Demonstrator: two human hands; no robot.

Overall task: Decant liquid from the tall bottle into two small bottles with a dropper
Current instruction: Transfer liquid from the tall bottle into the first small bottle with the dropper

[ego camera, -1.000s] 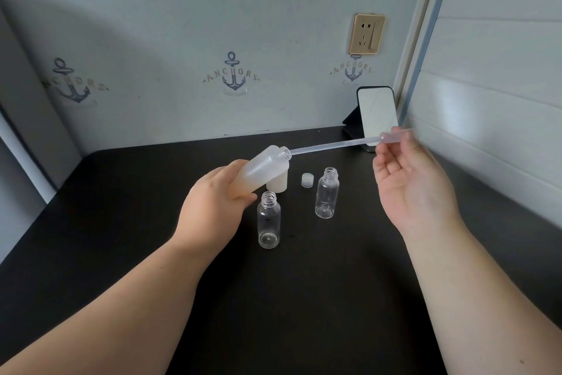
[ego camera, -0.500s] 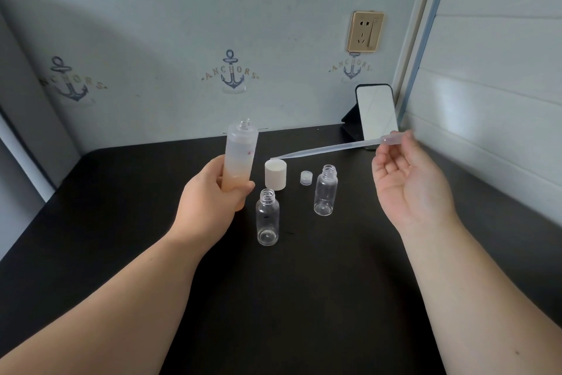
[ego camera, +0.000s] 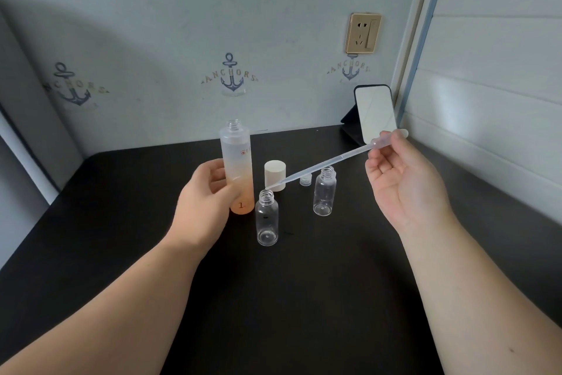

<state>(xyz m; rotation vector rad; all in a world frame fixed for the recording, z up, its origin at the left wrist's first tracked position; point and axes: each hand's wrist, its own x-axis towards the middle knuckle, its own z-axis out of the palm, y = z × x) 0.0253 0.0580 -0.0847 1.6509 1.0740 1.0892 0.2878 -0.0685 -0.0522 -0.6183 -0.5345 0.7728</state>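
Our left hand [ego camera: 209, 201] curls round the lower part of the tall bottle [ego camera: 237, 166], which stands upright and uncapped on the desk [ego camera: 304, 298]. Our right hand [ego camera: 404, 186] pinches the bulb end of the dropper [ego camera: 328, 163] between thumb and fingertips, the stem slanting down toward our left hand. Its tip sits right at the mouth of the near small bottle [ego camera: 267, 218], just beside the tall bottle; the far small bottle [ego camera: 324, 191] stands nearer our right hand, and both look empty. The white cap [ego camera: 275, 175] and a little clear cap [ego camera: 305, 180] lie beyond them. To do this well, we judge we should steepen the dropper, seat the tip inside the neck, then squeeze gently; the light bottle could tip if nudged sideways.
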